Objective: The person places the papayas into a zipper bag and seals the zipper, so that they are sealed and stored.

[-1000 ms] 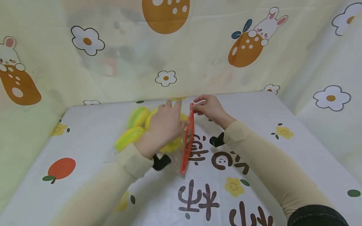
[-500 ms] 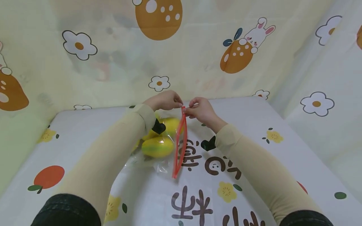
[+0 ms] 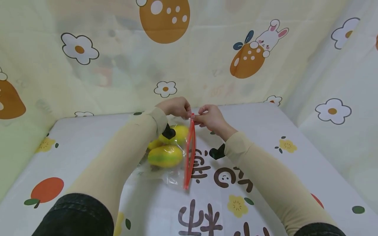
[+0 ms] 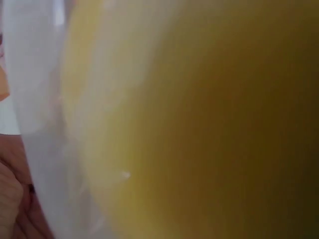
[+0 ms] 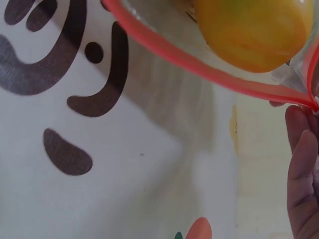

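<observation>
A clear zip bag (image 3: 174, 177) with a red zip strip (image 3: 189, 164) along its mouth lies on the table. Several yellow fruits with green tinges, mango-like in shape, are inside, one fruit (image 3: 165, 156) nearest the front. My left hand (image 3: 177, 107) pinches the far end of the strip, and my right hand (image 3: 213, 119) pinches that same corner from the right. In the right wrist view the two red edges (image 5: 199, 69) spread apart from the pinched corner, below a fruit (image 5: 254, 35). A blurred fruit (image 4: 164, 139) behind plastic fills most of the left wrist view.
The white tablecloth (image 3: 265, 144) carries printed flowers, fruit and brown lettering. A pale patterned curtain (image 3: 124, 75) stands right behind the hands, and another curtain side (image 3: 339, 78) closes off the right.
My left hand has gone from lying over the fruits to pinching the strip's far end beside my right hand. The fruits have shifted right within the bag. The head view has also shifted.
</observation>
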Demonstrator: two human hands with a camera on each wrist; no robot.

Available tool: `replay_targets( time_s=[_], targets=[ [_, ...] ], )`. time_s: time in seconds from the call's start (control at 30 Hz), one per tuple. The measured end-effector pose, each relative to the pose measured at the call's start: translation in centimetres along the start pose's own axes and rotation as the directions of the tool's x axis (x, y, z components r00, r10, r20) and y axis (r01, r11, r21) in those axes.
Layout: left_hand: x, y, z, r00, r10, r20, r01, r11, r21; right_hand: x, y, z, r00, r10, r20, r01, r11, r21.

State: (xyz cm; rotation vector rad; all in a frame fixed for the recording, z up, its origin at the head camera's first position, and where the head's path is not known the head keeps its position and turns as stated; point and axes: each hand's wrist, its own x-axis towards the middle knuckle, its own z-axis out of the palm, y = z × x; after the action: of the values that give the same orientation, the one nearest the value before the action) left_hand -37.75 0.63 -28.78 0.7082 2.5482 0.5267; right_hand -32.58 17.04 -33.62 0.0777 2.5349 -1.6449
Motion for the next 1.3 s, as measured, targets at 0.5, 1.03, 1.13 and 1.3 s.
replay_targets(
  time_s=[0.5,1.03,1.13,1.3],
  targets=[
    [0.2,0.3,0.7,0.996,-0.021,-0.087,0.015,0.998,-0.068,-0.6,0.0,-0.2,0.998,0.039,0.04,-0.037,0.999,-0.036],
    [0.0,-0.2,0.6,0.982,-0.077,-0.175,0.069,0.996,-0.05,-2.6,0.7,0.7,0.994,0.064,0.091,-0.057,0.995,-0.079],
    [-0.2,-0.2,0.4,0.979,-0.099,-0.178,0.091,0.994,-0.056,-3.3,0.6,0.8,0.994,0.057,0.088,-0.049,0.994,-0.095],
    [-0.5,-0.4,0.1,0.973,-0.129,-0.193,0.117,0.991,-0.07,-4.7,0.7,1.0,0.993,0.068,0.099,-0.056,0.991,-0.119]
  ],
)
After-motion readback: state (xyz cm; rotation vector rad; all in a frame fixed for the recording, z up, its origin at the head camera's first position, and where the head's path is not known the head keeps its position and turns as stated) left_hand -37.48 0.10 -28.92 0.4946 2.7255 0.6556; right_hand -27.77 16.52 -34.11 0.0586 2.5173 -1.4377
